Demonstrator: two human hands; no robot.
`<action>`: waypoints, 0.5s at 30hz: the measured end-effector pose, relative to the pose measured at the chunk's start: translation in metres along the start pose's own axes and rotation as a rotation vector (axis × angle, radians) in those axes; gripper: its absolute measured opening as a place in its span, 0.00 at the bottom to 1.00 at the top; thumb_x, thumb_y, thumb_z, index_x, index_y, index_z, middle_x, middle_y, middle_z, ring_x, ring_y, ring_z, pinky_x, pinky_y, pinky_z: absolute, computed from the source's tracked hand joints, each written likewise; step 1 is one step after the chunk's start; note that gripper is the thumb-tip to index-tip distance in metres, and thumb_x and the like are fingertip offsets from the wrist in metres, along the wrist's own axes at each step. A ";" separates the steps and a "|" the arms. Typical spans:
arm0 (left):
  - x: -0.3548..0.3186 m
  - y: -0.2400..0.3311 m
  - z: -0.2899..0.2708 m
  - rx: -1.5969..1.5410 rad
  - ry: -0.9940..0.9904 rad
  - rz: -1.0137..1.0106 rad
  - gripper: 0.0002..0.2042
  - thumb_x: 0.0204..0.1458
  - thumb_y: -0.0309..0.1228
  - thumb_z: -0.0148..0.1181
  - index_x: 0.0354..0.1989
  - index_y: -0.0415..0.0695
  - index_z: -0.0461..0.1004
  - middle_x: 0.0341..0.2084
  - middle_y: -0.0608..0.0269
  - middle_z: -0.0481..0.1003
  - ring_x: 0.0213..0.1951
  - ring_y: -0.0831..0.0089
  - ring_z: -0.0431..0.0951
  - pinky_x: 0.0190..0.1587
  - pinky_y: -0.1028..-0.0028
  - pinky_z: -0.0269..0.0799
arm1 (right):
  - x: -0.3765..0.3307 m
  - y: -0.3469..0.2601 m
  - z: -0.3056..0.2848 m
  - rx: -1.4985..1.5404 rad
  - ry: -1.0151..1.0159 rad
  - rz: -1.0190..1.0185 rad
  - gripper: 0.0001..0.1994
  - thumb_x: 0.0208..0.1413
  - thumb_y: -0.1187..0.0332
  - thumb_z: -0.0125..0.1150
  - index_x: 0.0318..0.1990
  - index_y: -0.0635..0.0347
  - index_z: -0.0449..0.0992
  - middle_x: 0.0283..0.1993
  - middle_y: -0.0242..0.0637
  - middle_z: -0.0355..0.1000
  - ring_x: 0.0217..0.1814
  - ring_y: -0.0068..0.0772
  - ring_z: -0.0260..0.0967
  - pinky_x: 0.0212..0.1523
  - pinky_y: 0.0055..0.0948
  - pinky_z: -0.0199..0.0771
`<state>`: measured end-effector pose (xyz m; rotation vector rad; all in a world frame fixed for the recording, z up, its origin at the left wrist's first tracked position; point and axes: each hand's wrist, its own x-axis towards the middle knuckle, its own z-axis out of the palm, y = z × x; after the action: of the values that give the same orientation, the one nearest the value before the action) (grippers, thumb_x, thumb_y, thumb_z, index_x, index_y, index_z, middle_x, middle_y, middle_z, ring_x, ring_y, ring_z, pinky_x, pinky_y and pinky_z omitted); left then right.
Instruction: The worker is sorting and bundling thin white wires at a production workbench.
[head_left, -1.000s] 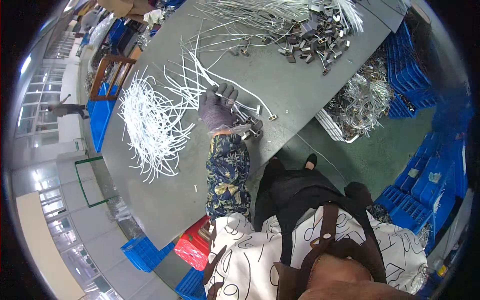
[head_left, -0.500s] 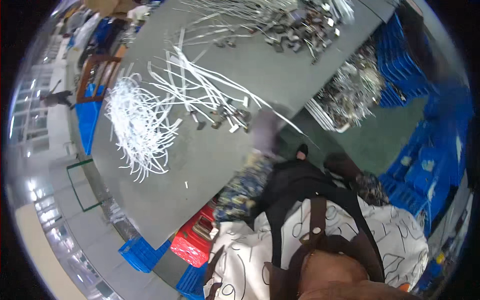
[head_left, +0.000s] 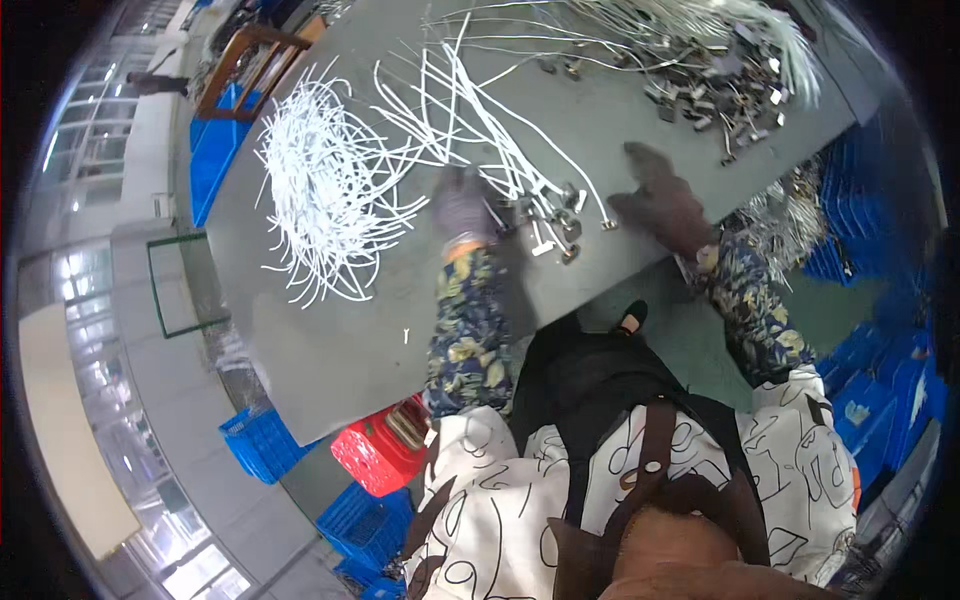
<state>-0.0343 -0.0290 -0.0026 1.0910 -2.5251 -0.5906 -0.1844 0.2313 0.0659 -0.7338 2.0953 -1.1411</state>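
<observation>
Over the grey table (head_left: 330,370), my left hand (head_left: 463,208) in a purplish glove is at the near left side of a small spread of white cables (head_left: 520,165). Its fingers are blurred and partly turned away, so a grip cannot be made out. Dark and pale connectors (head_left: 545,215) on the cable ends lie just right of that hand. On their other side, my right hand (head_left: 665,205), in a dark glove, has its thumb and fingers apart and holds nothing. One cable end lies close to its thumb.
A dense heap of white cables (head_left: 325,190) covers the table's left part. Far right is a pile of cables with dark connectors (head_left: 710,85). Blue crates (head_left: 260,445), a red container (head_left: 380,450) and a bundle of pale cables (head_left: 785,215) stand beyond the table edges.
My right hand has come up from beside the table to over its edge area, opening. My left hand has moved from the table edge to the cables' left side. The view has shifted.
</observation>
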 end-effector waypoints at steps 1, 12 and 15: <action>0.004 0.002 -0.033 0.151 -0.057 -0.354 0.21 0.50 0.45 0.53 0.44 0.40 0.73 0.38 0.45 0.75 0.41 0.51 0.76 0.44 0.58 0.70 | 0.019 0.011 -0.004 -0.346 0.215 -0.076 0.32 0.50 0.57 0.60 0.61 0.58 0.56 0.58 0.54 0.60 0.54 0.51 0.66 0.50 0.44 0.69; 0.006 -0.205 -0.015 0.325 -0.363 -0.522 0.18 0.49 0.41 0.53 0.38 0.37 0.76 0.40 0.46 0.76 0.45 0.51 0.75 0.45 0.61 0.72 | 0.096 0.050 -0.017 -0.264 0.379 -0.148 0.24 0.45 0.58 0.61 0.51 0.54 0.69 0.43 0.52 0.71 0.47 0.52 0.69 0.47 0.44 0.66; -0.010 -0.159 -0.026 -0.046 -0.368 -0.737 0.11 0.47 0.30 0.53 0.35 0.36 0.76 0.30 0.51 0.77 0.31 0.57 0.79 0.32 0.65 0.75 | 0.040 0.085 -0.021 0.155 0.379 -0.048 0.20 0.47 0.66 0.58 0.51 0.56 0.69 0.33 0.40 0.71 0.35 0.33 0.70 0.34 0.30 0.69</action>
<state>0.0802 -0.1265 -0.0599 2.0689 -2.3058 -1.1102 -0.2399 0.2534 -0.0097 -0.5284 2.2680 -1.5485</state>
